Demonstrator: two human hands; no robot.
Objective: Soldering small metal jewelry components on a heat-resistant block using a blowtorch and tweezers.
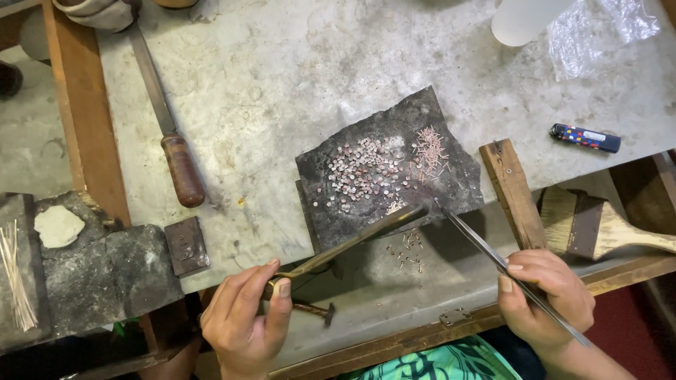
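My left hand (246,317) grips the handle end of a long brass blowpipe (352,243) whose tip reaches the front edge of a dark charcoal slab (458,183). My right hand (546,295) holds long steel tweezers (479,243), their points meeting the slab's edge beside the blowpipe tip. On the slab lie several small round metal discs (359,172) and a heap of short copper wire bits (428,149). More wire bits (410,248) are scattered on the bench just below the slab.
A wooden-handled file (167,127) lies at the left. A small metal block (186,245), a lighter (584,137), a wooden strip (512,191), a brush (605,229), a white cup (524,20), a stone block (105,274) and thin sticks (15,274) surround the bench.
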